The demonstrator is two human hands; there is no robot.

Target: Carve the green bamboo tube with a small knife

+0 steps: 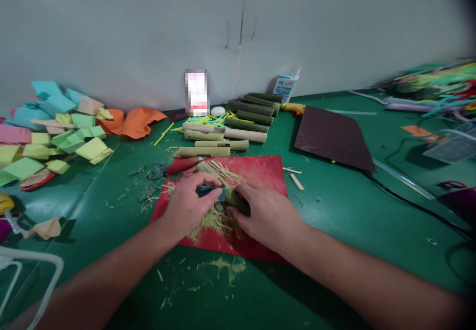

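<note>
My left hand pinches a small dark blue piece against a green bamboo piece lying on a red mat. My right hand is wrapped around the near end of that bamboo piece. Pale shavings and sawdust lie on the mat under both hands. A red-handled tool rests on the mat's far left corner.
Several cut bamboo tubes lie behind the mat. A pile of folded coloured paper sits at the left, a dark brown sheet at the right, and coloured straws at the far right. A grey wall closes the back.
</note>
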